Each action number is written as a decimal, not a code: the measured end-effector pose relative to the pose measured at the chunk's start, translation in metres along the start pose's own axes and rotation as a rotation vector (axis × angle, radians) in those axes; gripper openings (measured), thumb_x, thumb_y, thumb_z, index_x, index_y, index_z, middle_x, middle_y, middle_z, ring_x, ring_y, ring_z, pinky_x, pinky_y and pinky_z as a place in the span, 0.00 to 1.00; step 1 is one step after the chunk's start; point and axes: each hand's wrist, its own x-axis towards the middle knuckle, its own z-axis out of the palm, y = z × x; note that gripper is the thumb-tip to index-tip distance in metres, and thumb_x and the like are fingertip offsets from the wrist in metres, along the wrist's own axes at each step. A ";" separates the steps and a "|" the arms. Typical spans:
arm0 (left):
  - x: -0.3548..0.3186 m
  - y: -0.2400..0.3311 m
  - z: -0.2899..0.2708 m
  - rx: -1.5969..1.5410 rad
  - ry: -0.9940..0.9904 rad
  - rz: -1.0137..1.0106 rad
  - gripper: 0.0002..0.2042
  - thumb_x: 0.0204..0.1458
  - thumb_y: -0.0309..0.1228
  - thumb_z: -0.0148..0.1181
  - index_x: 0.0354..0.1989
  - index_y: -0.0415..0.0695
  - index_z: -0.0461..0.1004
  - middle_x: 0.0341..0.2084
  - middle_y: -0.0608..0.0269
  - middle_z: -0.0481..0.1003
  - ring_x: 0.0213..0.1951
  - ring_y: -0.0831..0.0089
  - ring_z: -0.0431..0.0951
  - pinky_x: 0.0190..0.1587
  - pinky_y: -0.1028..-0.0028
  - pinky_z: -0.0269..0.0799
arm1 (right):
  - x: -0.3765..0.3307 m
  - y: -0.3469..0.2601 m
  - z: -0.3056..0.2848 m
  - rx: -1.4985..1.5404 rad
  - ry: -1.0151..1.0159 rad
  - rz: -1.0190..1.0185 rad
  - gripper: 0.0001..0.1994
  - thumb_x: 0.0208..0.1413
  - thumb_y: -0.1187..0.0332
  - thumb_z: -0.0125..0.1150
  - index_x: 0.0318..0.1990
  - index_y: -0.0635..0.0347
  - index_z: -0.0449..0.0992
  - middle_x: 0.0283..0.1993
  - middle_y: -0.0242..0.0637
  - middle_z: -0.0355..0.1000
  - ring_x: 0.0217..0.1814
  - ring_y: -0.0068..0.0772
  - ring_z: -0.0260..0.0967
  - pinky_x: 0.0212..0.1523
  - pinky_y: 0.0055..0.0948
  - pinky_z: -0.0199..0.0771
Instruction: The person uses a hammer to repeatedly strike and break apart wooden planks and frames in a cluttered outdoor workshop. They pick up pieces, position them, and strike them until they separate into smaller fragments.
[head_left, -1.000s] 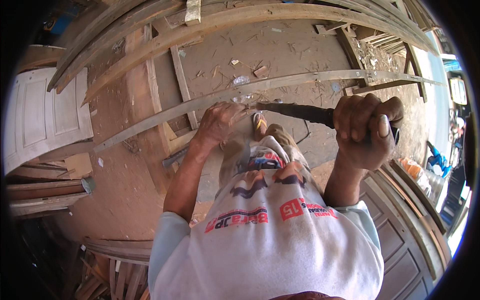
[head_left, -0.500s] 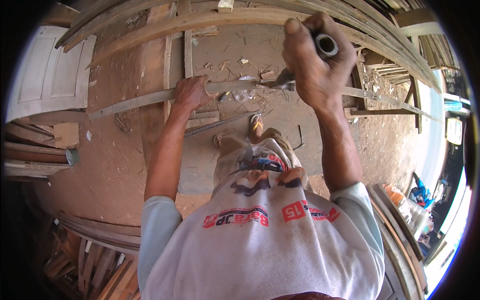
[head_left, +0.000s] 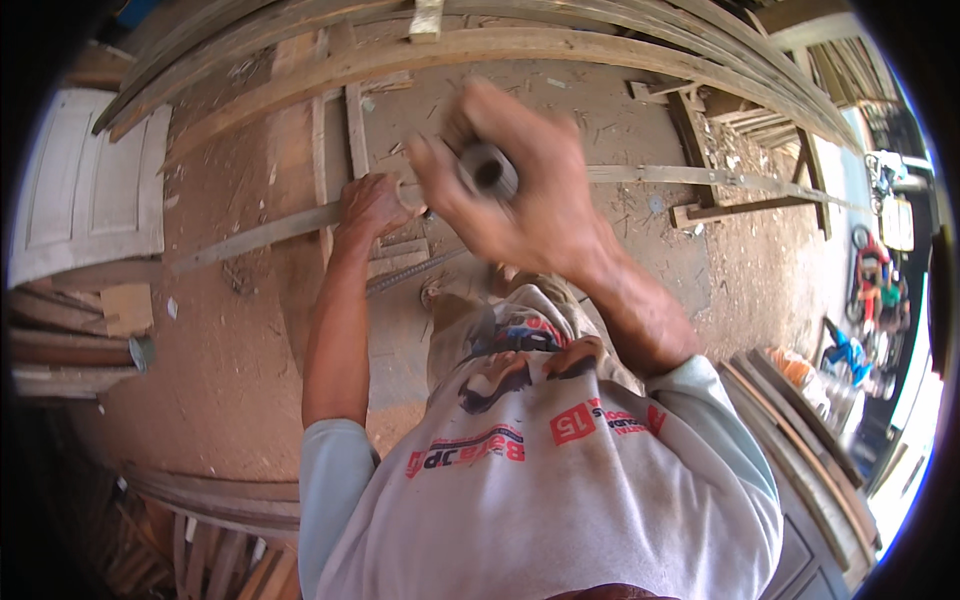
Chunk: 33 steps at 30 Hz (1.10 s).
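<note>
A long, narrow wooden strip (head_left: 690,174) runs across in front of me, left to right. My left hand (head_left: 375,205) is closed around it left of the middle, thumb toward the right. Above the strip, my right hand (head_left: 540,185) is wrapped round a hammer (head_left: 491,175), smeared by motion. The hollow round end of the hammer's handle points up at me; its head is hidden beneath the hand. The part of the strip below my right hand is also covered.
Long planks (head_left: 480,45) lie across the far side, with a small wood block (head_left: 426,20) on top. A wooden trestle (head_left: 695,135) stands at right. A white panelled door (head_left: 90,185) leans at left. Stacked boards (head_left: 790,450) are near right. A dark ribbed bar (head_left: 415,270) lies near my feet.
My right hand has swung left with the hammer, closer to my left hand. My left hand keeps its grip on the strip. The view has shifted slightly.
</note>
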 end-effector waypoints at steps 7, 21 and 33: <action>-0.012 0.040 -0.050 0.199 -0.184 0.073 0.36 0.40 0.55 0.74 0.53 0.40 0.76 0.46 0.39 0.78 0.52 0.43 0.77 0.54 0.53 0.73 | -0.077 -0.007 -0.059 0.243 0.021 -0.045 0.11 0.48 0.74 0.67 0.23 0.59 0.67 0.19 0.36 0.64 0.19 0.36 0.64 0.21 0.37 0.61; -0.015 0.072 -0.071 0.220 -0.266 0.026 0.37 0.41 0.54 0.73 0.57 0.41 0.76 0.51 0.44 0.78 0.54 0.48 0.77 0.58 0.56 0.72 | -0.022 0.043 -0.147 0.383 0.941 0.384 0.12 0.61 0.67 0.57 0.26 0.58 0.66 0.14 0.29 0.61 0.13 0.22 0.61 0.14 0.24 0.63; -0.012 0.049 -0.062 0.241 -0.278 0.019 0.34 0.42 0.55 0.70 0.54 0.42 0.77 0.46 0.45 0.80 0.51 0.51 0.79 0.54 0.57 0.75 | -0.004 0.010 -0.099 0.371 0.675 0.137 0.14 0.64 0.68 0.59 0.25 0.59 0.67 0.14 0.34 0.63 0.13 0.23 0.60 0.14 0.25 0.64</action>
